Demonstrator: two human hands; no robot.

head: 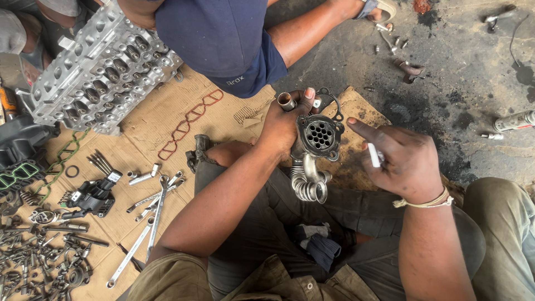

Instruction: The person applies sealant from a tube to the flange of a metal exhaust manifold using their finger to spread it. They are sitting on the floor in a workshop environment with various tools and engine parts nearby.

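Outdoors | cardboard sheet [167, 120] on stained concrete floor [462, 83] | wrenches [150, 214] scattered

Bright even daylight, soft shadows, sharp.

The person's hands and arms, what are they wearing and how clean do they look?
Both forearms are bare, with no sleeves and no gloves. The right hand has a pale string band tied round the wrist and dark grease smudges on the fingers. The left hand also looks grimy and wears nothing at the wrist.
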